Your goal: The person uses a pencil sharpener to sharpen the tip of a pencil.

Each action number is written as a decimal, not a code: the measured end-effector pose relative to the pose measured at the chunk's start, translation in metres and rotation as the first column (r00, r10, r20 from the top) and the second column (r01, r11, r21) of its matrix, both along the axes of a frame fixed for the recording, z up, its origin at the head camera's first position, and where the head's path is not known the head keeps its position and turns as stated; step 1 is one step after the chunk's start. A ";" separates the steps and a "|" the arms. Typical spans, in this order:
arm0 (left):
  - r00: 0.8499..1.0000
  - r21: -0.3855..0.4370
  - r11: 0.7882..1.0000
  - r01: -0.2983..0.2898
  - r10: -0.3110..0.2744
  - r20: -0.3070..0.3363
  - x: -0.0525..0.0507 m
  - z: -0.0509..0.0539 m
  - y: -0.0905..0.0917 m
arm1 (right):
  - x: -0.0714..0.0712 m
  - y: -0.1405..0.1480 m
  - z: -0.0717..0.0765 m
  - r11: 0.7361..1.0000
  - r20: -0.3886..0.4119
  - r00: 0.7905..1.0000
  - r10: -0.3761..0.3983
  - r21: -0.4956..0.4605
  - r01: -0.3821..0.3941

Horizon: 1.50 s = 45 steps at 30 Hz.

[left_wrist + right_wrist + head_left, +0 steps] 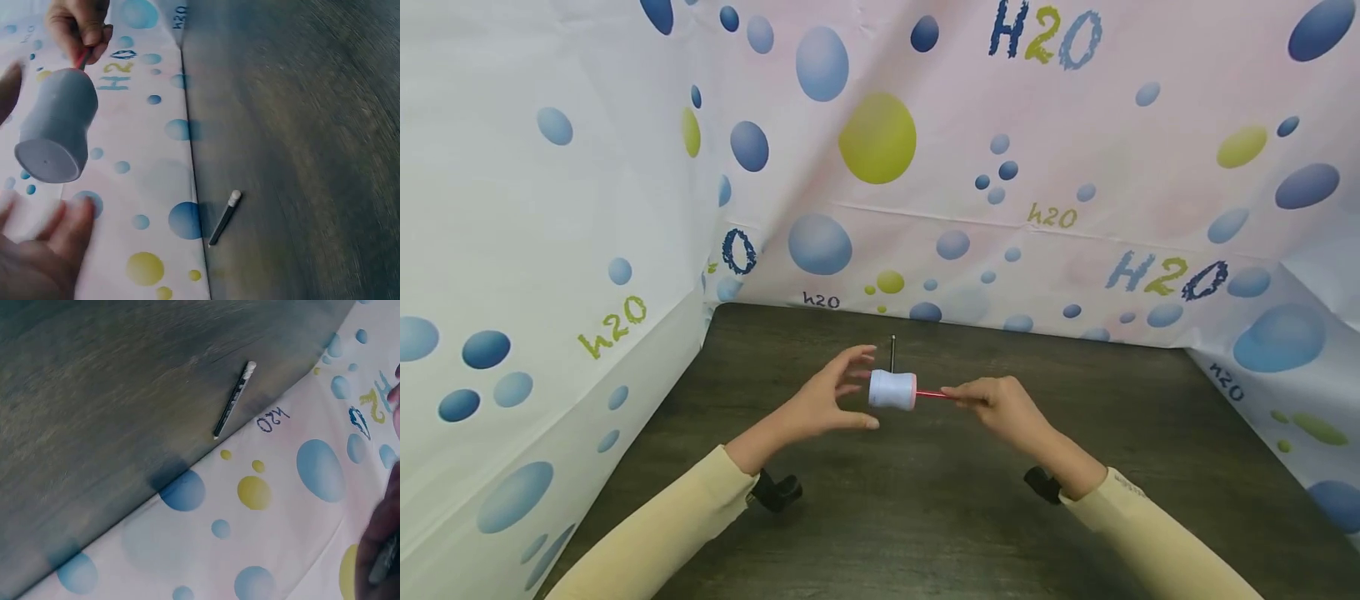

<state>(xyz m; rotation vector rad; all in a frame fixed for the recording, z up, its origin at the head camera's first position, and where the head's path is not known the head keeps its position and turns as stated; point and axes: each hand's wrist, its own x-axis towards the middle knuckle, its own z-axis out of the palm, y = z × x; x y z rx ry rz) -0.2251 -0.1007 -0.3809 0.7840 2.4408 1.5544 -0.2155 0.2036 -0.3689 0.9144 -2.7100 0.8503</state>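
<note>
A light-blue waisted barrel with a pink end, looking like a pencil sharpener, is held in the air on the end of a thin red pencil. My right hand pinches that pencil between thumb and fingers. Around the sharpener's other end, my left hand is spread with fingers and thumb apart. The left wrist view shows a gap between those blurred fingers and the sharpener, whose flat base faces the camera. How far the pencil goes inside is hidden.
A dark pencil with a white end lies on the dark wooden table, near its back edge and beyond the sharpener. White sheeting with coloured bubbles walls off the back and both sides.
</note>
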 end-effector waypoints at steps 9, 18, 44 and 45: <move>0.926 0.004 0.993 -0.118 0.109 0.362 -0.004 0.002 0.000 | 0.004 -0.004 -0.008 0.997 -0.437 0.897 0.066 0.075 -0.036; 0.956 0.027 0.989 -0.144 0.132 0.262 0.001 0.001 0.002 | 0.007 -0.004 -0.011 0.994 -0.513 0.852 0.106 0.058 -0.089; 0.971 -0.023 0.993 -0.120 0.112 -0.209 0.006 -0.009 0.000 | -0.013 -0.001 -0.002 0.985 0.522 0.851 0.059 -0.168 0.035; 0.975 -0.032 0.992 -0.121 0.113 -0.189 0.005 -0.008 -0.001 | -0.012 -0.001 -0.002 0.986 0.482 0.875 0.043 -0.162 0.040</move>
